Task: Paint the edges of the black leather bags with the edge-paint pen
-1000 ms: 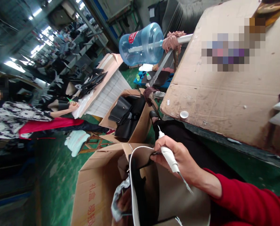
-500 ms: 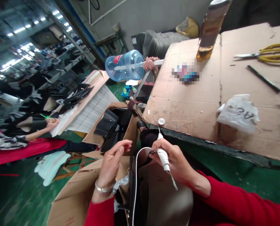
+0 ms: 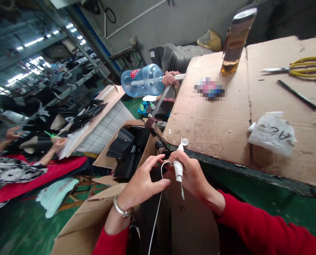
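My right hand is closed round a slim white tape-wrapped tool. A thin tip shows at its upper end, and a narrow whitish piece sticks out at its lower end. A thin white cord loops up to the fingertips of this hand; whether they pinch it is hidden. My left hand is beside the loop, thumb and fingers apart around it, holding nothing that I can see. Below both hands, a dark item with a smooth grey-brown panel lies across my lap.
A cardboard-covered table holds a small white cap, a crumpled plastic bag, yellow-handled scissors and a bottle. Cardboard boxes stand at the left, one with black bags. Another person works farther left.
My left hand has moved right and closer to my right hand, its fingers now around the cord loop. The tape-wrapped tool has shifted slightly left and stands more upright.
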Demonstrator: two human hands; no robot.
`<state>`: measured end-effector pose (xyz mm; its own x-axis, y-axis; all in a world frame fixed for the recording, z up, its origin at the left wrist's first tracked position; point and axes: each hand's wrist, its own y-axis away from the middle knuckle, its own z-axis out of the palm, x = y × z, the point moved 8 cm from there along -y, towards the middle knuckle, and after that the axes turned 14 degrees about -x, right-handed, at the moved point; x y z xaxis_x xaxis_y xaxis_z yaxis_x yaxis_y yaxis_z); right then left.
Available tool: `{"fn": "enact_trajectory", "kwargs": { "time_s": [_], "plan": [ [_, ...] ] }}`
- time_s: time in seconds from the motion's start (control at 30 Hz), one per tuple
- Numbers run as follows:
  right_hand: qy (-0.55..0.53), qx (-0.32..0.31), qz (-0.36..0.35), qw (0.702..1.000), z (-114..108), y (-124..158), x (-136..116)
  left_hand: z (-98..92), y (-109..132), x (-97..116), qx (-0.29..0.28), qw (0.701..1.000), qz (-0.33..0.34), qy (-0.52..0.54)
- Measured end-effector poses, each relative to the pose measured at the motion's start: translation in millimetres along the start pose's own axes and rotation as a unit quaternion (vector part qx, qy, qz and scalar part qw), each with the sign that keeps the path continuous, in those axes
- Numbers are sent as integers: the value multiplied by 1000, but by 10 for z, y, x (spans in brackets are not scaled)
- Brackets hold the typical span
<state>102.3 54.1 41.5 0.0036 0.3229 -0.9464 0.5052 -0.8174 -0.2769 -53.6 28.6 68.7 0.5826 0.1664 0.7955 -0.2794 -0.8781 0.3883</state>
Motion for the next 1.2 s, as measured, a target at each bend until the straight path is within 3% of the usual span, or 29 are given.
{"fn": "enact_trajectory", "kwargs": {
  "time_s": [0.13, 0.23, 0.4, 0.57, 0.7, 0.9, 1.03, 1.2],
  "plan": [
    [11, 18, 7, 1000, -26, 28, 33, 85, -166, -40, -67, 997, -43, 20],
    [21, 35, -15, 999, -79, 50, 15, 137, -239, -35, -110, 991, -37, 63],
    [31, 63, -45, 996, -176, 38, -43, 179, -291, 30, -87, 991, -2, 105],
    [68, 44, -37, 996, -172, -29, -51, 102, -325, 37, -23, 998, -19, 57],
    [66, 42, -42, 996, -225, -57, -26, 137, -434, -38, -51, 989, -7, 140],
    [5, 98, -42, 994, -686, 76, 133, 204, -650, -323, -45, 978, -48, 197],
    [36, 94, -29, 994, -1008, 163, 261, 253, -681, -257, -100, 971, -41, 213],
    [47, 124, -4, 991, -1249, 89, 356, 133, -777, -165, -55, 946, -36, 317]
  ]
}}
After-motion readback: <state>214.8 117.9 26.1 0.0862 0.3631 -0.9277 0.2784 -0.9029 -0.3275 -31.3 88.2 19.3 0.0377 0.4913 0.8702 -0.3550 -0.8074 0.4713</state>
